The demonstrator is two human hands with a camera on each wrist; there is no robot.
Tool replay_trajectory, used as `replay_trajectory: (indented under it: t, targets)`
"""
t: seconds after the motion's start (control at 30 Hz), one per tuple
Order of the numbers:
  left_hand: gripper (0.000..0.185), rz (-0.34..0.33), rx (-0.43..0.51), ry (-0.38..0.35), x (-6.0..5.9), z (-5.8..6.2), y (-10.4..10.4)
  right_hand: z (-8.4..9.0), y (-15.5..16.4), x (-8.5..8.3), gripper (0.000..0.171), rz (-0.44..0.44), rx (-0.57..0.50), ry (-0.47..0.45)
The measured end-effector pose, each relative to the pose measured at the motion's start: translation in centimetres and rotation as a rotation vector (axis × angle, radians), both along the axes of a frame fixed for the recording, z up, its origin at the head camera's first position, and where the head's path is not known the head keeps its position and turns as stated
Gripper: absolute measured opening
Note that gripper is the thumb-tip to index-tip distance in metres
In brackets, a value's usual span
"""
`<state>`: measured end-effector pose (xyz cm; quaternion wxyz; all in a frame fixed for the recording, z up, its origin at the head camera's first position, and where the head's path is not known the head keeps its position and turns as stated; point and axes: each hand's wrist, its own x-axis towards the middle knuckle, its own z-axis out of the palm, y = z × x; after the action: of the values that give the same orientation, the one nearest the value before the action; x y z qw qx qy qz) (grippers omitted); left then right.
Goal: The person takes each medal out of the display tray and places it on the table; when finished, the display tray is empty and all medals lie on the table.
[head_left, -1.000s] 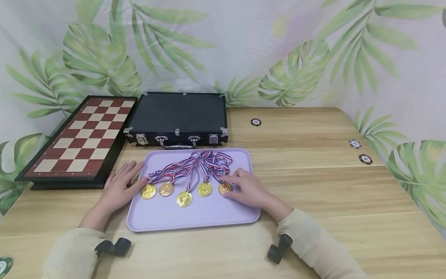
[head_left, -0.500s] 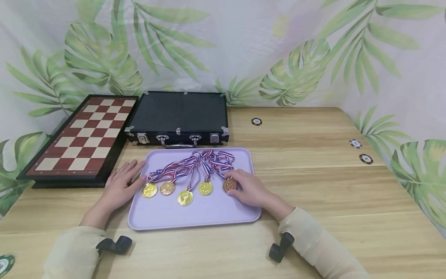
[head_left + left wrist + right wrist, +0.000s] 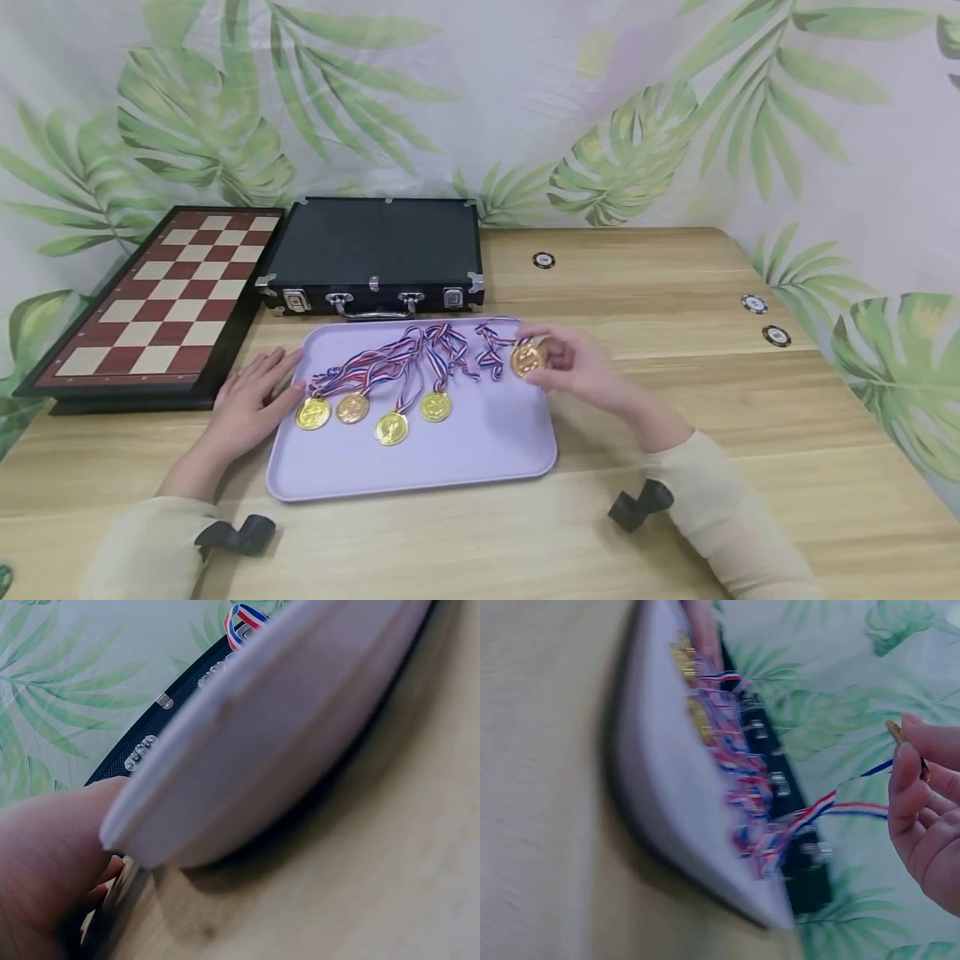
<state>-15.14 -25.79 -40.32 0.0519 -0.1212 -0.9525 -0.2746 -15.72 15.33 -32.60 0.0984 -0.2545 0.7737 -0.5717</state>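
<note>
On the wooden counter [image 3: 675, 400], your right hand [image 3: 581, 367] pinches a medal [image 3: 527, 359] lifted off the tray [image 3: 480, 450], left hand [image 3: 251, 404] flat and relaxed at its left edge; I judge you're mid-pickup, and next must draw the ribbon [image 3: 491, 342] free of the tangle.

Staged tabletop set: leaf-print backdrop [image 3: 480, 100] (draped cloth) behind wooden table [image 3: 675, 400].
</note>
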Motion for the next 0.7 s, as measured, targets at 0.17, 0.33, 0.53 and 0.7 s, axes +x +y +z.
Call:
replay_trajectory:
  t: [0.17, 0.33, 0.53, 0.7]
  targets:
    - [0.053, -0.007, 0.002, 0.0, 0.0, 0.0, -0.1, 4.1, 2.5, 0.5, 0.051, 0.013, -0.097, 0.107]
    - [0.053, -0.006, -0.001, 0.004, 0.0, 0.1, -0.1, 7.6, 4.4, 1.4, 0.048, 0.001, -0.222, 0.192]
    - [0.053, -0.008, 0.004, 0.012, 0.1, 0.0, -0.1, 10.0, 6.2, 2.6, 0.044, 0.025, -0.374, 0.224]
    - [0.052, -0.007, 0.003, 0.016, 0.0, -0.2, -0.2, 9.4, 6.7, 1.0, 0.043, -0.014, -0.374, 0.127]
